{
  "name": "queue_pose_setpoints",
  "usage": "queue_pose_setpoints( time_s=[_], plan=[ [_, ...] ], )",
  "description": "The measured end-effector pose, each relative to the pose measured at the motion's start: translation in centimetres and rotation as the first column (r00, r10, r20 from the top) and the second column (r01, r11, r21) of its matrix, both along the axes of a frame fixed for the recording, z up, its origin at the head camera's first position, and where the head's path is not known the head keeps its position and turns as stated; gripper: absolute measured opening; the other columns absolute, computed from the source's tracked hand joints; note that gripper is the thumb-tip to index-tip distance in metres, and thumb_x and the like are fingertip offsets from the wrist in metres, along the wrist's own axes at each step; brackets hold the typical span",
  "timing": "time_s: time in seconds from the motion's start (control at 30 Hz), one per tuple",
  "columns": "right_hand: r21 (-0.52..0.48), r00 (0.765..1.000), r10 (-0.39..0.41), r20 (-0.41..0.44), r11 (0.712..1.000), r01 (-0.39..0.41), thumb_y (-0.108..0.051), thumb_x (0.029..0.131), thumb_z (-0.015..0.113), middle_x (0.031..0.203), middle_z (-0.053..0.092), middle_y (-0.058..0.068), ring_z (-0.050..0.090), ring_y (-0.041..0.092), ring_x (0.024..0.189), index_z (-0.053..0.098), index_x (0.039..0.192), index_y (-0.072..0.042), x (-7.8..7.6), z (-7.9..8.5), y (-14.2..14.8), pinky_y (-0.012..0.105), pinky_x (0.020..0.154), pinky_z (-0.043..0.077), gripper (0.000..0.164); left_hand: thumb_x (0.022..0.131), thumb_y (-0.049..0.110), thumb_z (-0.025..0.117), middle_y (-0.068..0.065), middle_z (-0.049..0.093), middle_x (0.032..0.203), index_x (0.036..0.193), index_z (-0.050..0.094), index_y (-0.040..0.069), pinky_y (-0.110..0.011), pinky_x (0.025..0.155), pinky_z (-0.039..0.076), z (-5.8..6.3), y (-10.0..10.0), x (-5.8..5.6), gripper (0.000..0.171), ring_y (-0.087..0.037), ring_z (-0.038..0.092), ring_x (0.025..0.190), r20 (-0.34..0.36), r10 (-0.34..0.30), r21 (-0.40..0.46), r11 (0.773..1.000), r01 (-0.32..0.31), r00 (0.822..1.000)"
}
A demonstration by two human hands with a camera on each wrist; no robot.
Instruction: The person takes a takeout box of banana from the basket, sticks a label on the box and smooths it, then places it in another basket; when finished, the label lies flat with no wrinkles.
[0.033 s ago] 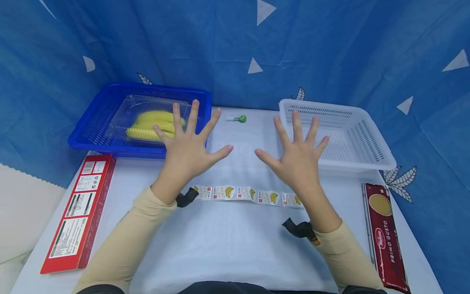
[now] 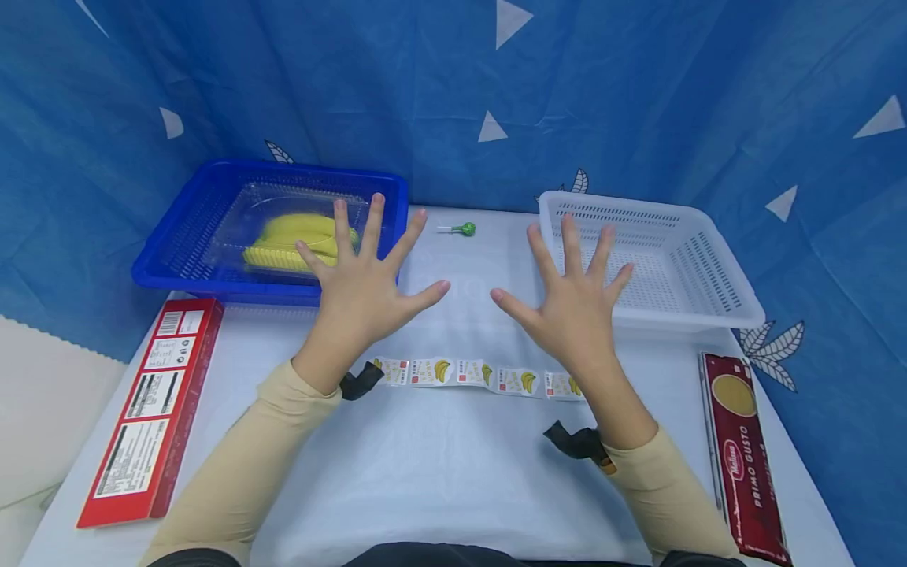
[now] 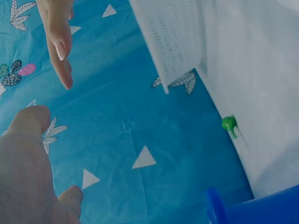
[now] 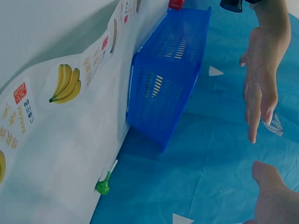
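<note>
My left hand is held up above the table with fingers spread wide, holding nothing. It overlaps the near right part of a blue basket in the head view. Inside that basket, yellow bananas lie in a clear plastic box. To the right, my right hand is also raised, its fingers splayed and nothing in them, in front of a white basket. Below both hands runs a strip of banana stickers, its ends partly hidden by the wrists. A green lollipop lies between the baskets.
At the left edge of the table lies a long red box with printed white labels. A dark red Primo Gusto package lies along the right edge. Behind the table hangs a blue cloth. Black straps dangle from both wrists.
</note>
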State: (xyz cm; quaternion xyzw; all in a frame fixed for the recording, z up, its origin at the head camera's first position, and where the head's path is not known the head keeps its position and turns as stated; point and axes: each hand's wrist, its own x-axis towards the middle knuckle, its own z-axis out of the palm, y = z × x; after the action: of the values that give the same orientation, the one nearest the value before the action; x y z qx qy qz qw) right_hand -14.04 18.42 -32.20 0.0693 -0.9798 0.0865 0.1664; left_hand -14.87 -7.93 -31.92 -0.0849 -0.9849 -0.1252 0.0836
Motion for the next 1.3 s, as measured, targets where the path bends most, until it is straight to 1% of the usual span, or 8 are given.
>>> queue_pose_setpoints(
  time_s=[0.2, 0.3, 0.53, 0.67, 0.73, 0.83, 1.13, 1.3],
  plan=[
    [0.005, 1.0, 0.005, 0.012, 1.0, -0.005, -0.082, 0.08, 0.052, 0.169, -0.001, 0.002, -0.018, 0.044, 0.151, 0.014, 0.158, -0.04, -0.4, -0.3, 0.0, 0.085, 0.104, 0.0, 0.097, 0.08, 0.09, 0.034, 0.001, -0.024, 0.164, 0.152, -0.008, 0.054, -0.088, 0.096, -0.01, -0.4, 0.0, -0.2, 0.092, -0.042, -0.029, 0.147, 0.004, 0.007, -0.017, 1.0, -0.007, 1.0],
    [0.013, 1.0, 0.021, 0.0, 1.0, -0.021, -0.082, 0.08, 0.053, 0.169, 0.0, 0.003, -0.018, 0.043, 0.151, 0.015, 0.159, -0.038, -0.6, -0.3, 0.0, 0.081, 0.109, 0.002, 0.097, 0.079, 0.091, 0.033, 0.001, -0.025, 0.164, 0.152, -0.009, 0.054, -0.087, 0.097, -0.009, -0.4, -0.1, -0.3, 0.092, -0.042, -0.029, 0.147, 0.003, 0.015, -0.027, 1.0, -0.015, 1.0],
    [0.052, 0.995, 0.09, -0.036, 0.995, -0.088, -0.079, 0.082, 0.053, 0.169, 0.004, 0.006, -0.006, 0.045, 0.153, 0.02, 0.16, -0.032, -1.3, -0.4, -0.5, 0.071, 0.116, 0.017, 0.097, 0.08, 0.091, 0.03, -0.002, -0.021, 0.165, 0.152, -0.01, 0.052, -0.081, 0.106, -0.011, -0.2, -1.4, 0.0, 0.092, -0.037, -0.03, 0.148, -0.017, 0.037, -0.064, 0.997, -0.038, 0.999],
    [0.046, 0.992, 0.124, -0.039, 0.991, -0.122, -0.077, 0.083, 0.053, 0.168, 0.009, 0.008, -0.001, 0.043, 0.153, 0.021, 0.159, -0.03, -1.7, -0.4, -0.8, 0.069, 0.116, 0.019, 0.096, 0.082, 0.09, 0.029, -0.003, -0.021, 0.165, 0.154, -0.01, 0.048, -0.073, 0.113, -0.013, -0.2, -2.9, 0.1, 0.092, -0.034, -0.028, 0.149, -0.007, 0.062, -0.086, 0.994, -0.062, 0.998],
    [0.037, 0.989, 0.14, -0.039, 0.99, -0.139, -0.076, 0.083, 0.055, 0.168, 0.011, 0.008, 0.001, 0.043, 0.154, 0.022, 0.159, -0.029, -1.8, -0.4, -0.9, 0.068, 0.117, 0.019, 0.096, 0.082, 0.089, 0.029, -0.003, -0.022, 0.165, 0.155, -0.01, 0.047, -0.069, 0.114, -0.015, -0.3, -3.9, 0.1, 0.092, -0.032, -0.028, 0.149, 0.004, 0.079, -0.08, 0.994, -0.079, 0.997],
    [0.025, 0.987, 0.157, -0.031, 0.987, -0.157, -0.074, 0.084, 0.056, 0.167, 0.012, 0.009, 0.003, 0.042, 0.154, 0.022, 0.16, -0.028, -2.0, -0.2, -1.3, 0.067, 0.118, 0.018, 0.095, 0.083, 0.088, 0.029, -0.004, -0.022, 0.165, 0.155, -0.009, 0.046, -0.067, 0.116, -0.015, -0.5, -5.4, 0.2, 0.091, -0.03, -0.027, 0.15, 0.021, 0.109, -0.059, 0.992, -0.108, 0.994],
    [0.002, 0.981, 0.196, -0.008, 0.981, -0.196, -0.073, 0.086, 0.054, 0.167, 0.016, 0.009, 0.006, 0.037, 0.155, 0.019, 0.16, -0.028, -3.0, 0.0, -2.7, 0.06, 0.122, 0.017, 0.093, 0.087, 0.083, 0.034, -0.007, -0.018, 0.166, 0.157, -0.007, 0.041, -0.069, 0.117, -0.009, -0.4, -9.4, 0.4, 0.091, -0.034, -0.023, 0.152, 0.041, 0.179, 0.021, 0.983, -0.18, 0.983],
    [-0.021, 0.974, 0.225, -0.022, 0.974, -0.226, -0.072, 0.087, 0.054, 0.166, 0.018, 0.009, 0.01, 0.039, 0.154, 0.019, 0.16, -0.029, -3.7, -0.2, -3.4, 0.06, 0.121, 0.018, 0.092, 0.088, 0.081, 0.035, -0.012, -0.015, 0.167, 0.158, -0.009, 0.037, -0.07, 0.118, -0.005, -0.2, -11.7, 0.8, 0.093, -0.038, -0.019, 0.152, 0.047, 0.25, 0.043, 0.967, -0.252, 0.967]
  ],
)
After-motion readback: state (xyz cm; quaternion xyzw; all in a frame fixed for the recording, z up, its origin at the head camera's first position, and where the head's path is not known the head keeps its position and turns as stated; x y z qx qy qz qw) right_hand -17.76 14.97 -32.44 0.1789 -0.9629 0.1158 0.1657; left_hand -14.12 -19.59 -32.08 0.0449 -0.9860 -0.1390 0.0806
